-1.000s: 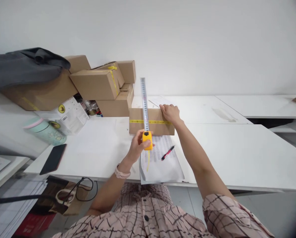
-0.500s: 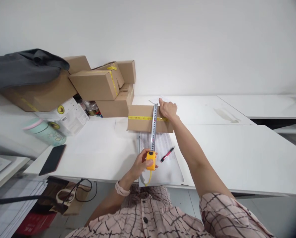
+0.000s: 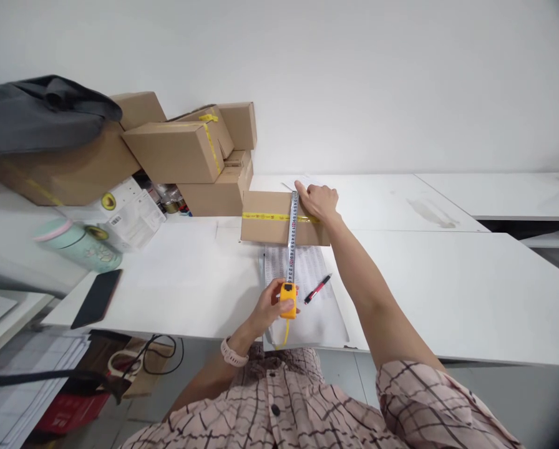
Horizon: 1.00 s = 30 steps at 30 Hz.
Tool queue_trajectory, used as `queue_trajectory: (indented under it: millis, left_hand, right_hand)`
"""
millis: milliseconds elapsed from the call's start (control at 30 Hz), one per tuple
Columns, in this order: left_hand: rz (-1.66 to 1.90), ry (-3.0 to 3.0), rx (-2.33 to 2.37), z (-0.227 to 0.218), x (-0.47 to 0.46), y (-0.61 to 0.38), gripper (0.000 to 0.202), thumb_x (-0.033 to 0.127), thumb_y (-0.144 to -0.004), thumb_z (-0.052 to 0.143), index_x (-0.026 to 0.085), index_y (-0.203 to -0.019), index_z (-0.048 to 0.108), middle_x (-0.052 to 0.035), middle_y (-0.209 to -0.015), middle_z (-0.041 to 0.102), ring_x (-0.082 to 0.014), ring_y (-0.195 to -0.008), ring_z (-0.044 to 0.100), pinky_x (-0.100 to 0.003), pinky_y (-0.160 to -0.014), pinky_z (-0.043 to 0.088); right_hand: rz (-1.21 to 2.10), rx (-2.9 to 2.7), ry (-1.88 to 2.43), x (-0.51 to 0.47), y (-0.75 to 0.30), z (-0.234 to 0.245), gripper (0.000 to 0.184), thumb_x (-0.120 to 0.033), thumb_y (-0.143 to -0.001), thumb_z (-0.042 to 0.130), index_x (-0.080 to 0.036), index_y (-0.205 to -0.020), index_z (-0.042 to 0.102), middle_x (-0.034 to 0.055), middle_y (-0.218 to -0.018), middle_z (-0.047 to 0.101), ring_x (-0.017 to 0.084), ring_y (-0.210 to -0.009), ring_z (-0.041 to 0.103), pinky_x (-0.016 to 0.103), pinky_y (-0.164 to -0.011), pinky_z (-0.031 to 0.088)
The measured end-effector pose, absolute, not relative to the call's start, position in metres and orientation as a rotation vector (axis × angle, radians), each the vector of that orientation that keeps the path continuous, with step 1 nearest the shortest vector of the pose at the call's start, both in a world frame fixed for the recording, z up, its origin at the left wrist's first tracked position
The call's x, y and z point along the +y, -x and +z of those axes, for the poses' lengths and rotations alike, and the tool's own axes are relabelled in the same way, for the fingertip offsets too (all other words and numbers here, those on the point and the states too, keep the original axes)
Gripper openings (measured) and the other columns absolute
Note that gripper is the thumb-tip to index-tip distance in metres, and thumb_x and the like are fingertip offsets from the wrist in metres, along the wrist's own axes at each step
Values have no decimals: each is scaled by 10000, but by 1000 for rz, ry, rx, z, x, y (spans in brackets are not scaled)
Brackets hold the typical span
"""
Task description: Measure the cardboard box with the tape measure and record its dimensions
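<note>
My left hand point(image 3: 266, 307) is closed around a yellow tape measure point(image 3: 287, 302) above papers near the table's front edge. Its metal blade point(image 3: 291, 240) is drawn out away from me, across the top of a small cardboard box point(image 3: 266, 229) with a yellow tape strip. My right hand point(image 3: 320, 201) grips the box at its far right part, with the thumb beside the blade's far end. Whether the thumb touches the blade is unclear. Printed sheets point(image 3: 324, 318) lie under the tape measure and partly under the box. A red and black pen point(image 3: 317, 289) rests on them.
Cardboard boxes point(image 3: 171, 153) are stacked at the back left, with a dark cloth item point(image 3: 45, 118) over one. A mint bottle point(image 3: 80, 246), a white carton point(image 3: 136, 218) and a black phone point(image 3: 97, 298) are at left. The white table point(image 3: 424, 287) extends right.
The view has shifted slightly. My right thumb and fingers have moved a little over the box's far edge. The blade still spans the box, and my left hand keeps its hold.
</note>
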State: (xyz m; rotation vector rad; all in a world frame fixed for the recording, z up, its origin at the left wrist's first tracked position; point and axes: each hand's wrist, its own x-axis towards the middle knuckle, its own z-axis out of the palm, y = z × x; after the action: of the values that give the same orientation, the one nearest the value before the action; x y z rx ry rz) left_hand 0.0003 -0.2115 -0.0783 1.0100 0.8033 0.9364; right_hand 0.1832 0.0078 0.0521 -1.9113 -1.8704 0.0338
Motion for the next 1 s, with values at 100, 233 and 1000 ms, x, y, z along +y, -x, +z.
queue_trajectory:
  millis: [100,233,1000]
  left_hand:
    - [958,-1034,815,-82,-209,-3,623,507,-676,888,214,-1118,561,-73,-1194,621,-164,-858,651,-393,-804,620]
    - [963,-1088,864,-98,-208,-5,657,468,-683,890,218,-1182,542,-65,-1156,626,-162,-872,641,-370,-825,595]
    - [896,-1014,834,-129,-244,27,817,367,-642,938,247,-1311,485,-107,-1223,659,-248,-997,704,-366,-822,561]
  right_hand:
    - [32,-1868,1908,11,-184,50,807,-724,-991,265,-113,-1067,785,251,-1109,746,362,-1111,655,494,-1000,390]
    - [31,-1874,1905,11,-185,49,780,-716,-988,277,-122,-1040,780,239,-1087,747,368,-1091,658,503,-983,402]
    - [-88,-1757,1780,-59,-182,-9,632,-495,-1056,186,-164,-1070,724,193,-1151,716,349,-1182,552,514,-1058,329]
